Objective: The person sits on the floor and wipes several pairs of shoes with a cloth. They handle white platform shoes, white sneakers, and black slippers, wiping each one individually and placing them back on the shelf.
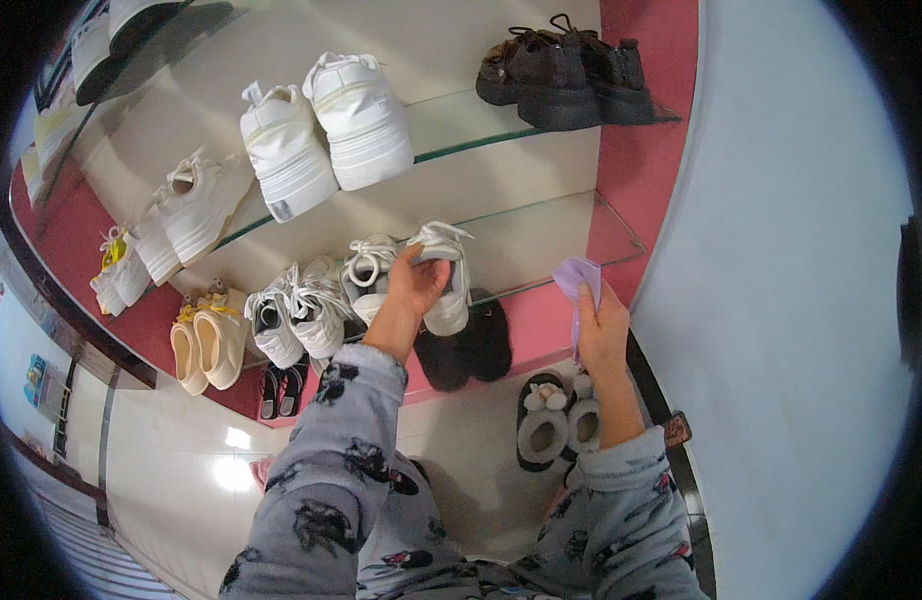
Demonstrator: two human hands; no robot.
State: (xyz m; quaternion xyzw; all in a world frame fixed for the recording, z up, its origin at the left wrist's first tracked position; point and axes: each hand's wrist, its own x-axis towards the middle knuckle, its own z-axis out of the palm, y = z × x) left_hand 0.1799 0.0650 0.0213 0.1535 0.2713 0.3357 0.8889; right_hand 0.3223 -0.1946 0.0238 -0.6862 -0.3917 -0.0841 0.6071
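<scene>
My left hand (418,283) grips a white lace-up sneaker (452,300) at its collar, over the lower glass shelf. Another white sneaker (371,262) stands just left of it, partly behind my wrist. Out to the right, my right hand (603,326) holds a thin purple cloth (578,281) between thumb and fingers, apart from the shelf. Below the held sneaker lies a pair of dark fuzzy slippers (464,341).
The glass shelf (472,145) above bears large white sneakers (363,124) and black shoes (558,79). Cream shoes (220,337) and white sneakers (314,315) stand at left. Grey furry slippers (543,424) are on the floor, beside a white wall (791,262).
</scene>
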